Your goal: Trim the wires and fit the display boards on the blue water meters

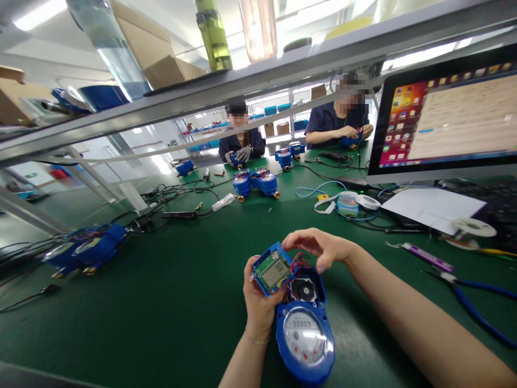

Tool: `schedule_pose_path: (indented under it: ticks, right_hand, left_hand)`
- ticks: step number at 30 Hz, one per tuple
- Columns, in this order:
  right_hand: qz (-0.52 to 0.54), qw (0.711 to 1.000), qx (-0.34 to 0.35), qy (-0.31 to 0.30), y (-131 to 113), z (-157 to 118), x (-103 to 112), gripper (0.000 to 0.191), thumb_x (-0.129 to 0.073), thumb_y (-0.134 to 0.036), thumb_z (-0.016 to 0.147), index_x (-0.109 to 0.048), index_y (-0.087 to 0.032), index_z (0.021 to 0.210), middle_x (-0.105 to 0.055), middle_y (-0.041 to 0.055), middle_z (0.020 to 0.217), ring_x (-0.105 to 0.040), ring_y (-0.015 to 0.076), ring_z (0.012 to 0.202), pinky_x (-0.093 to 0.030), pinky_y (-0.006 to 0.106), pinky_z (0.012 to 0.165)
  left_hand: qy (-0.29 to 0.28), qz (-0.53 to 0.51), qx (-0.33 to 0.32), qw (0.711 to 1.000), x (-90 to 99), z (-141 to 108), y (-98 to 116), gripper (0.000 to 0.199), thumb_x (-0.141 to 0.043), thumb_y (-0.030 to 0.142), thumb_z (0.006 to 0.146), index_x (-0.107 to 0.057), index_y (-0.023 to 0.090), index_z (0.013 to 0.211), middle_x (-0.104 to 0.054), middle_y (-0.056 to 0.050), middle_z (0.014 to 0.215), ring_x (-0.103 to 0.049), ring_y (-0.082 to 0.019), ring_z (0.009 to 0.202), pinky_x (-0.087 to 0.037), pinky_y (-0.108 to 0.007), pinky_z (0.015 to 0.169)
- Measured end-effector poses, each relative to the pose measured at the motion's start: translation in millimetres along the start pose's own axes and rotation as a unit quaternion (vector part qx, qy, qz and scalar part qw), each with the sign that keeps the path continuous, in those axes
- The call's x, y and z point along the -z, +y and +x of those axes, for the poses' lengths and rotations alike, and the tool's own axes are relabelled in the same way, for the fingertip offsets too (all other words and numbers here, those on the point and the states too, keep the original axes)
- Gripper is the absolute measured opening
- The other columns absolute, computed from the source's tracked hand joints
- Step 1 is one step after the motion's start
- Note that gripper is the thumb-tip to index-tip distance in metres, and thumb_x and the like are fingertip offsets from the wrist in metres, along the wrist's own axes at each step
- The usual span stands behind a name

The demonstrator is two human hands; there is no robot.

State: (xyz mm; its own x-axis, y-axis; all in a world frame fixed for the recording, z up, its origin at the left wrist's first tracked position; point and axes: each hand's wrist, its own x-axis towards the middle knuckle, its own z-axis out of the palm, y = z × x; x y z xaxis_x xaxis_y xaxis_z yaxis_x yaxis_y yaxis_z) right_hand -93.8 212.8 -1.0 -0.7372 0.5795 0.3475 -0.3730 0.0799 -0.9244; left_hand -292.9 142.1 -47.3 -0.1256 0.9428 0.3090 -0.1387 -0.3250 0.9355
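My left hand [260,302] is closed around a display module [274,269], a blue frame holding a green circuit board and a small LCD. Red wires [299,261] run from the module toward the open upper compartment of a blue water meter [305,339]. Inside that compartment sits a dark round part [304,290]; the meter's clear dial faces up below it. Over the wires arches my right hand [317,248], fingers curved and thumb apart. Its fingertips are at the module's upper corner, and whether they press on it I cannot tell.
On the green table [181,302], more blue meters [254,183] stand ahead and others [86,248] at left. Cables [177,188] trail behind. To the right are a monitor [444,113], paper [434,207], a solder spool [472,226] and blue-handled pliers [472,302]. Two people work across the table.
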Motion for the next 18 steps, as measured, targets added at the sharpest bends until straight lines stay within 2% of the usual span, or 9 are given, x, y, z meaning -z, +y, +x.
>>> schedule_pose_path:
  ticks: [1, 3, 6, 8, 11, 13, 18]
  right_hand:
    - [-0.029, 1.0, -0.01, 0.007, -6, -3, -4, 0.066, -0.091, -0.029, 0.051, -0.064, -0.015, 0.11, -0.062, 0.0081, 0.109, -0.054, 0.0204, 0.105, -0.036, 0.035, 0.098]
    - [-0.074, 0.996, -0.03, 0.024, -10, -8, -10, 0.06, -0.089, -0.034, 0.054, -0.066, -0.014, 0.106, -0.066, 0.0073, 0.098, -0.058, 0.0195, 0.093, -0.041, 0.036, 0.092]
    - [-0.081, 0.994, -0.039, 0.054, -1, -10, -16, 0.04, -0.08, -0.048, 0.067, -0.07, -0.012, 0.082, -0.065, 0.0039, 0.07, -0.059, 0.0165, 0.07, -0.046, 0.037, 0.081]
    - [-0.07, 0.994, -0.031, 0.077, 5, -9, -17, 0.043, -0.074, -0.054, 0.071, -0.067, -0.012, 0.07, -0.059, 0.0007, 0.058, -0.054, 0.0134, 0.059, -0.046, 0.034, 0.073]
    - [-0.057, 0.993, -0.036, 0.096, 7, -4, -20, 0.052, -0.069, -0.063, 0.072, -0.062, -0.012, 0.065, -0.052, -0.0016, 0.054, -0.047, 0.01, 0.051, -0.04, 0.025, 0.055]
    - [-0.057, 0.992, -0.053, 0.095, 2, -1, -24, 0.053, -0.066, -0.063, 0.075, -0.06, -0.011, 0.063, -0.051, -0.001, 0.057, -0.045, 0.0091, 0.052, -0.035, 0.022, 0.05]
    - [-0.08, 0.989, -0.098, 0.083, -3, 3, -26, 0.045, -0.063, -0.054, 0.083, -0.059, -0.011, 0.068, -0.052, -0.0014, 0.062, -0.044, 0.0086, 0.056, -0.035, 0.022, 0.056]
  left_hand:
    - [-0.001, 0.003, 0.0, 1.0, -0.2, 0, 0, 0.07, -0.084, 0.036, 0.053, -0.046, 0.021, 0.11, -0.062, -0.005, 0.1, -0.066, -0.023, 0.089, -0.056, -0.033, 0.079]
    - [-0.001, 0.008, -0.004, 1.0, 0.0, 0, 0, 0.07, -0.083, 0.037, 0.053, -0.046, 0.021, 0.11, -0.061, -0.005, 0.101, -0.066, -0.023, 0.09, -0.055, -0.033, 0.08]
    - [-0.003, 0.011, -0.012, 1.0, 1.5, 1, -1, 0.069, -0.083, 0.038, 0.053, -0.047, 0.021, 0.11, -0.06, -0.005, 0.102, -0.065, -0.023, 0.091, -0.055, -0.033, 0.081]
    - [-0.009, 0.01, -0.016, 1.0, 2.8, 2, -2, 0.069, -0.083, 0.038, 0.053, -0.047, 0.021, 0.109, -0.06, -0.005, 0.1, -0.064, -0.022, 0.09, -0.055, -0.033, 0.08]
    - [-0.025, -0.001, -0.012, 1.0, 3.8, 2, -2, 0.07, -0.083, 0.038, 0.053, -0.046, 0.021, 0.11, -0.06, -0.004, 0.099, -0.064, -0.021, 0.087, -0.055, -0.032, 0.078]
    - [-0.036, -0.016, -0.007, 0.999, 3.5, 3, -1, 0.07, -0.084, 0.036, 0.052, -0.046, 0.022, 0.109, -0.059, -0.004, 0.1, -0.064, -0.02, 0.087, -0.055, -0.032, 0.078]
    - [-0.032, -0.034, -0.002, 0.999, 2.3, 4, -1, 0.068, -0.084, 0.032, 0.053, -0.046, 0.022, 0.108, -0.057, -0.004, 0.101, -0.062, -0.02, 0.091, -0.053, -0.031, 0.081]
